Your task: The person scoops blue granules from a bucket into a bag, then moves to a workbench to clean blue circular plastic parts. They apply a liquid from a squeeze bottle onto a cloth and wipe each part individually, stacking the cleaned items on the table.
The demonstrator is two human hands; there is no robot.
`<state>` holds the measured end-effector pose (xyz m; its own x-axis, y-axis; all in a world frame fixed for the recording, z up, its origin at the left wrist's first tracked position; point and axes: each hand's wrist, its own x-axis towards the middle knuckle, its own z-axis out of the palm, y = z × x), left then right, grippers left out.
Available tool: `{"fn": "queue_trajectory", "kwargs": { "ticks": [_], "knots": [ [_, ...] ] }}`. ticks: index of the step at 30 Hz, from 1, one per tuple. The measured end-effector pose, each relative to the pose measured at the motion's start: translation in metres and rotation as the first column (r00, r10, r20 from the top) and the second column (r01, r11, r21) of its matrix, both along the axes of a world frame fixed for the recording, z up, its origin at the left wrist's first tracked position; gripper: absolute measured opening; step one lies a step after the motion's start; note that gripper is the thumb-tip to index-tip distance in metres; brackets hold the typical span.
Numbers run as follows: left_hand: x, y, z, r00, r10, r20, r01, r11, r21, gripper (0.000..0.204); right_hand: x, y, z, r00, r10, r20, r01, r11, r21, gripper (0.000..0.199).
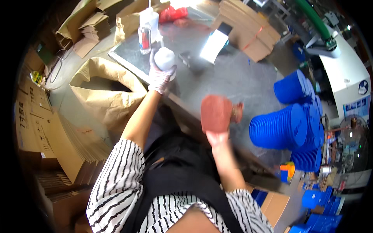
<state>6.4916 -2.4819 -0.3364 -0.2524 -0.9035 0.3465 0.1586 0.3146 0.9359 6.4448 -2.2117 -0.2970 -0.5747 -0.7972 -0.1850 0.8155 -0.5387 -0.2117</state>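
My left hand (158, 77), in a thin whitish glove, is closed round a small white rounded bottle (164, 58) near the left edge of the metal table (190, 83). A tall white bottle (149, 21) and a clear container with red inside (145, 39) stand just beyond it. In front of me, over the table's near edge, my right hand (218, 136) holds a reddish-brown cloth-like piece (215, 113), blurred by motion. It covers most of the fingers. A smaller brownish part (237, 112) juts out at its right, too smeared to name.
Stacks of blue ribbed plastic discs or lids (278, 128) stand at the table's right. Flattened cardboard (248, 29) and a bright white sheet (214, 46) lie at the back. An open brown paper sack (105, 75) and stacked cartons (66, 143) are on my left.
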Motion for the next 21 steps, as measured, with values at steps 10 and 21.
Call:
{"fn": "queue_trajectory", "kwargs": {
  "ticks": [10,21],
  "knots": [
    [0.239,0.095,0.012,0.833,-0.449,0.323,0.396,0.892,0.219,0.1,0.048,-0.113,-0.004,0.914,0.104,-0.391,-0.07,0.992,0.101,0.047],
    [0.302,0.131,0.002,0.71,-0.468,0.526,0.38,0.884,0.273,0.096,0.118,-0.139,-0.047,0.916,0.337,-0.217,-0.295,0.933,0.205,0.046]
  ]
}}
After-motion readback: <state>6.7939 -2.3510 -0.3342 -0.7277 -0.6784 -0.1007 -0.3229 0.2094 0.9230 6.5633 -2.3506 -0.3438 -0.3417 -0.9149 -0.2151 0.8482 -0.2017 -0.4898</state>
